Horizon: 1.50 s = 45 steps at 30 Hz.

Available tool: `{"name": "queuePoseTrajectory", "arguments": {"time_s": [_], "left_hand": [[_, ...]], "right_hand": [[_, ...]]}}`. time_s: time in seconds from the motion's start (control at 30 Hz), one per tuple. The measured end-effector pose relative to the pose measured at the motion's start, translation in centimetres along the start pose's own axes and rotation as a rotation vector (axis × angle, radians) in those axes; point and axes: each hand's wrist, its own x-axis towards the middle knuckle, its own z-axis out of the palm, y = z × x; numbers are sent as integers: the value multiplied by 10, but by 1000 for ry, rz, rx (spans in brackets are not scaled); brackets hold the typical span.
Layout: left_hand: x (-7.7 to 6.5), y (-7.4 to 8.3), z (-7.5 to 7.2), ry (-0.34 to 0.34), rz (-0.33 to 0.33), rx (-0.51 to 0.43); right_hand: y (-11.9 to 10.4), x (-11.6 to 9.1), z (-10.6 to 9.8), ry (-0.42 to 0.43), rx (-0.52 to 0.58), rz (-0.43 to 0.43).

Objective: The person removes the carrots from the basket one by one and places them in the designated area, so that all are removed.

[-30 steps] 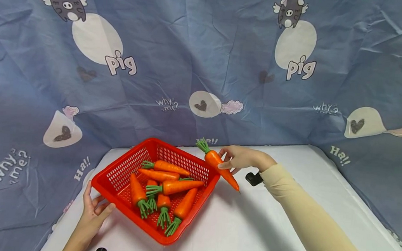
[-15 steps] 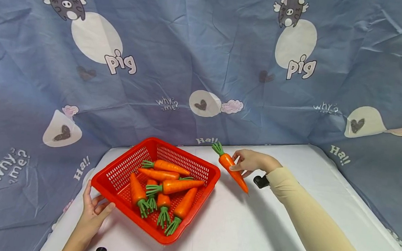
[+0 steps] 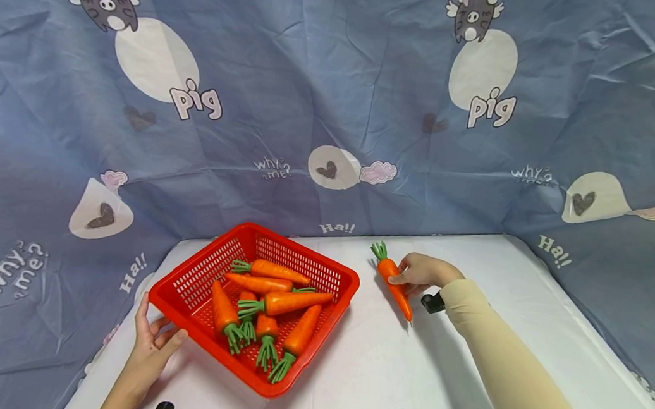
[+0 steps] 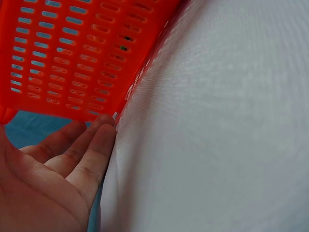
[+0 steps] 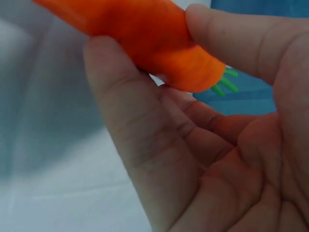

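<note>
With our right grip (image 3: 422, 271), we pinched one carrot (image 3: 400, 296) between thumb and fingers, low at the white worktop (image 3: 373, 372), right of the red basket (image 3: 349, 282). Our left grip (image 3: 150, 350), fingers loosely extended, touched the basket's corner; more carrots (image 3: 292, 303) lay inside.

Near the desk's (image 3: 384, 379) left edge, a crossing carrot (image 3: 292, 303) in your red basket (image 3: 209, 349) hides part of a lower carrot (image 3: 266, 329). The head view cuts off your beige sleeve (image 3: 504, 362) and the desk's near edge. Your right wrist view crops the tip of the held carrot (image 5: 154, 36); whether that carrot touches the desk, you can't tell. The left wrist view crops your left hand (image 4: 53, 176)
</note>
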Motion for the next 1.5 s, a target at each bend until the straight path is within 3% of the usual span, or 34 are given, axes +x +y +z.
{"name": "queuePoseTrajectory", "arguments": {"time_s": [0.3, 0.87, 1.2, 1.5], "left_hand": [[0, 0, 0, 0, -14, 11], [0, 3, 2, -3, -1, 4], [-3, -1, 1, -7, -11, -5], [0, -1, -1, -10, 25, -16]], "right_hand": [[14, 6, 5, 38, -5, 58], [13, 3, 14, 106, -1, 109], [10, 10, 30, 123, 20, 108], [10, 14, 28, 215, -145, 123]]}}
